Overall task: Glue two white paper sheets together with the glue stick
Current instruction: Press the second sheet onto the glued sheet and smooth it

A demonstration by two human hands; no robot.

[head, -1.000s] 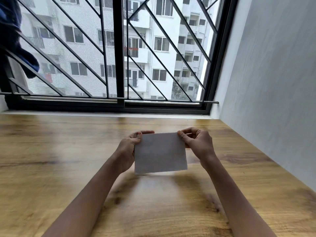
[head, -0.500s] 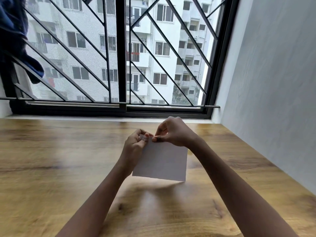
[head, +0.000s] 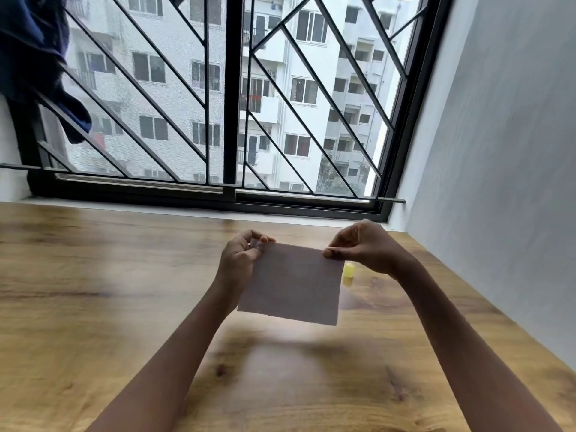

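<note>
I hold a white paper sheet up in the air above the wooden table, hanging down and facing me. My left hand pinches its top left corner. My right hand pinches its top right corner between thumb and fingers. Whether this is one sheet or two layers together I cannot tell. A small yellow piece, perhaps the glue stick or its cap, stands on the table just behind the paper's right edge, below my right hand.
The table runs to a black barred window at the back and a grey wall on the right. A dark blue cloth hangs at the upper left.
My right hand slid from beside my left hand at the top left corner along the upper edge to the top right corner. The yellow piece came into view behind the paper.
</note>
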